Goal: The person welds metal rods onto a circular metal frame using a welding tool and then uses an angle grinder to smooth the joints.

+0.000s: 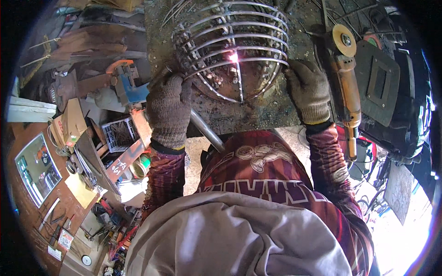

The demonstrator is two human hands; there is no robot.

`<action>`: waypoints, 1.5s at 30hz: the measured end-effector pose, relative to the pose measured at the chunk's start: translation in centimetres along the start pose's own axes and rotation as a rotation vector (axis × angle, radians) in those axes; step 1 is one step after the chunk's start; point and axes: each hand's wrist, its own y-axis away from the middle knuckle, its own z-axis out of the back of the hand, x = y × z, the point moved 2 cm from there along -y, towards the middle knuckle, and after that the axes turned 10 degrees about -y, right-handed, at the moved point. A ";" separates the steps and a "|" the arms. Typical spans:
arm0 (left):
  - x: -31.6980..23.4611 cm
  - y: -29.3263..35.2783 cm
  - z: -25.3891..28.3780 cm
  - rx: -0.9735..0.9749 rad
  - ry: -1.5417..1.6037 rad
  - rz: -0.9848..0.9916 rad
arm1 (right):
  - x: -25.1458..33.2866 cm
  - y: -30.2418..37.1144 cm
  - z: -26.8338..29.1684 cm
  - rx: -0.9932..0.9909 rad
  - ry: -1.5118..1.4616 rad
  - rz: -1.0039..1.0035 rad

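Observation:
A cage of bent metal rods [225, 37] lies on the stained worktable [276, 117], its curved bars crossing several ribs. A small spot glows bright pink-white where the nearest curved rod [262, 59] meets the middle rib. My left hand [169, 108], in a brown knit glove, is closed at that rod's left end; its fingertips are partly hidden. At the right end, my right hand [309, 89], gloved alike, pinches the rod between thumb and fingers. Below my left hand a grey metal tube [206, 129] slants past the table's edge toward my body.
Right of my right hand lies an angle grinder [348, 87] with a worn tan disc. Beyond it is a dark flat shield with a rectangular window [378, 83]. Left of the table stand a blue metal tool [133, 87], a plastic crate [120, 134] and a cardboard box [71, 122].

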 end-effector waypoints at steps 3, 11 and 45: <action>0.3 0.3 -0.4 -0.064 0.004 -0.017 | -0.3 0.1 -0.1 0.003 -0.027 -0.007; 1.2 0.6 -1.2 -0.103 -0.060 -0.047 | -1.5 0.2 -0.3 -0.013 -0.074 0.027; 0.1 0.2 -1.4 0.093 -0.319 -0.137 | -0.5 0.3 -1.2 0.042 0.078 0.100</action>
